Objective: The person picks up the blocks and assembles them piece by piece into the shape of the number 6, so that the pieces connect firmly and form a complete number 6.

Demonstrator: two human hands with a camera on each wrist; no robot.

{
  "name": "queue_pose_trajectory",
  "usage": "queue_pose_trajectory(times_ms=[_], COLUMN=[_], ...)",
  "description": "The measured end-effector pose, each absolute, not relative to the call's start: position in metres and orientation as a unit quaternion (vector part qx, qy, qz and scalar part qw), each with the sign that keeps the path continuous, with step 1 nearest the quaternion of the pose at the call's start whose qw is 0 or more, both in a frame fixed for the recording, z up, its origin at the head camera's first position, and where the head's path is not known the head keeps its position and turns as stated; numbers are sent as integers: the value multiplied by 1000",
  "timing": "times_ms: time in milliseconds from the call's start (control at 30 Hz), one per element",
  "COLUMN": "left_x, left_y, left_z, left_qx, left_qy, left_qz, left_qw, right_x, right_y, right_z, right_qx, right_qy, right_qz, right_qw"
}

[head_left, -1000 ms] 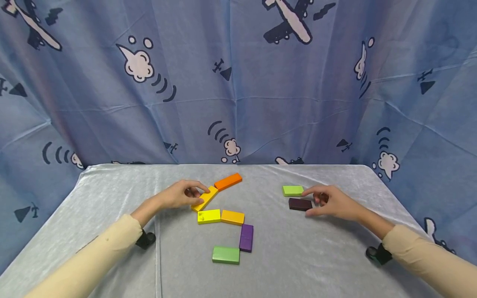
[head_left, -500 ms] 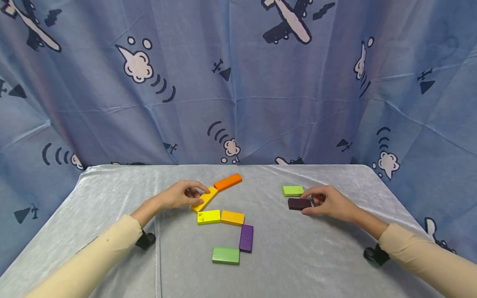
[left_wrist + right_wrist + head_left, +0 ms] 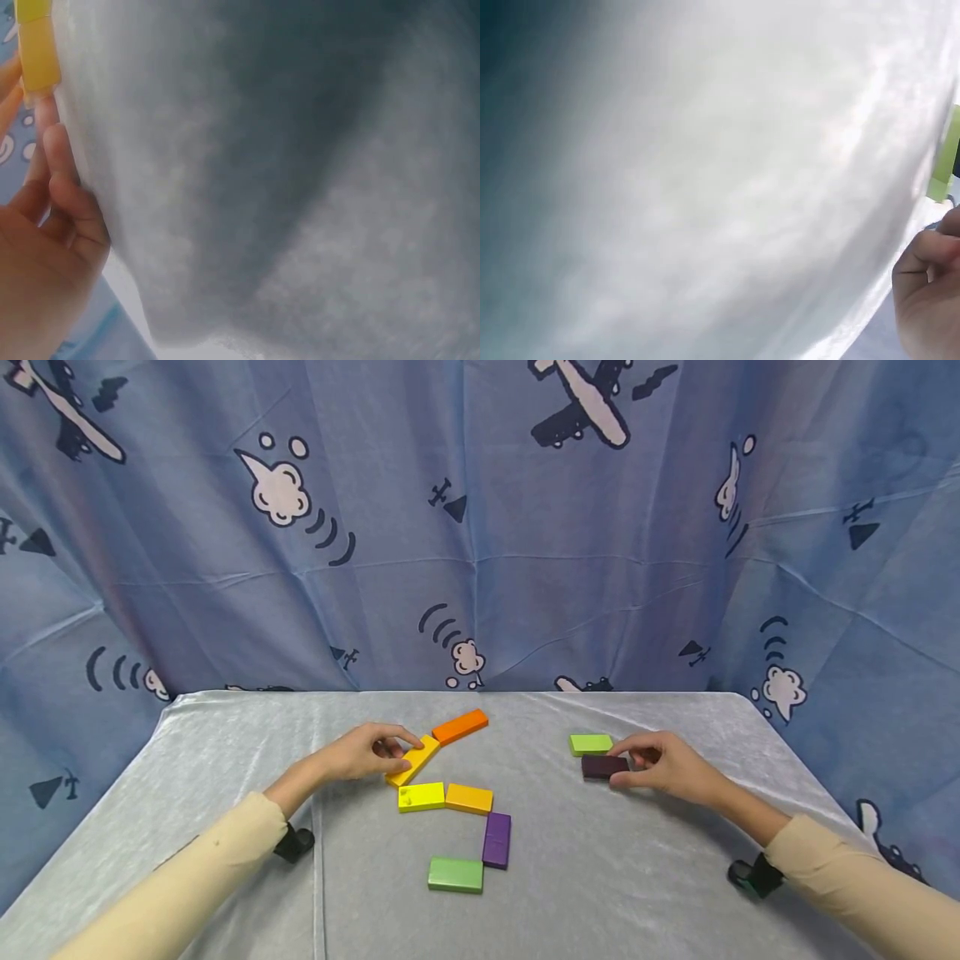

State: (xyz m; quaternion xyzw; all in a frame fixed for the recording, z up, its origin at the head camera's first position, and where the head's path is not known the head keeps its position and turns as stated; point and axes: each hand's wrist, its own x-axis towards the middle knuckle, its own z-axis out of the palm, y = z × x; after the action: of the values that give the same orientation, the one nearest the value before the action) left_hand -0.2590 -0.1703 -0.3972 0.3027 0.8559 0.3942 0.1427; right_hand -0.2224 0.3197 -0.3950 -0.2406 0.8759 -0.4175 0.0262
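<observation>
On the left in the head view, my left hand (image 3: 366, 752) pinches a yellow-orange block (image 3: 420, 757) between thumb and fingers; it slants on the cloth, its far end at an orange block (image 3: 461, 727). To the right, my right hand (image 3: 673, 768) grips the right end of a dark brown block (image 3: 602, 767) between thumb and index finger. Just behind that block lies a lime-green block (image 3: 590, 744), close to the index fingertip. The right wrist view catches only part of the hand (image 3: 934, 292) and a green block edge (image 3: 943, 154).
In the middle, a bright yellow block (image 3: 421, 797), an amber block (image 3: 469, 799), a purple block (image 3: 497, 840) and a green block (image 3: 456, 875) form a bent line. A grey cloth (image 3: 600, 885) covers the table; a blue printed curtain (image 3: 375, 635) hangs behind.
My right thumb and index finger have closed in on the end of the dark brown block, which now looks slightly raised. The left hand and the other blocks stay put.
</observation>
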Motion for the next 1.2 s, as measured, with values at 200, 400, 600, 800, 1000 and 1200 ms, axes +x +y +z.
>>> queue_pose_trajectory(times_ms=[200, 400, 600, 800, 1000, 1200], left_x=[-258, -258, -259, -259, -260, -260], left_y=[-170, -170, -171, -171, -170, -169], left_z=[-396, -397, -398, -398, -398, -398], left_qx=[303, 306, 307, 308, 306, 308], left_qy=[850, 848, 850, 852, 852, 852], left_qz=[405, 407, 403, 399, 399, 399], left_qw=[145, 146, 143, 144, 145, 142], right_x=[-219, -215, -209, -203, -198, -194], right_y=[313, 298, 280, 260, 237, 213], right_z=[-386, -377, -374, -374, -372, -373], right_qx=[-248, -263, -281, -310, -311, -312], right_qy=[866, 853, 833, 818, 816, 815], right_qz=[-434, -451, -476, -483, -485, -483], right_qw=[2, 1, 23, 30, 50, 65])
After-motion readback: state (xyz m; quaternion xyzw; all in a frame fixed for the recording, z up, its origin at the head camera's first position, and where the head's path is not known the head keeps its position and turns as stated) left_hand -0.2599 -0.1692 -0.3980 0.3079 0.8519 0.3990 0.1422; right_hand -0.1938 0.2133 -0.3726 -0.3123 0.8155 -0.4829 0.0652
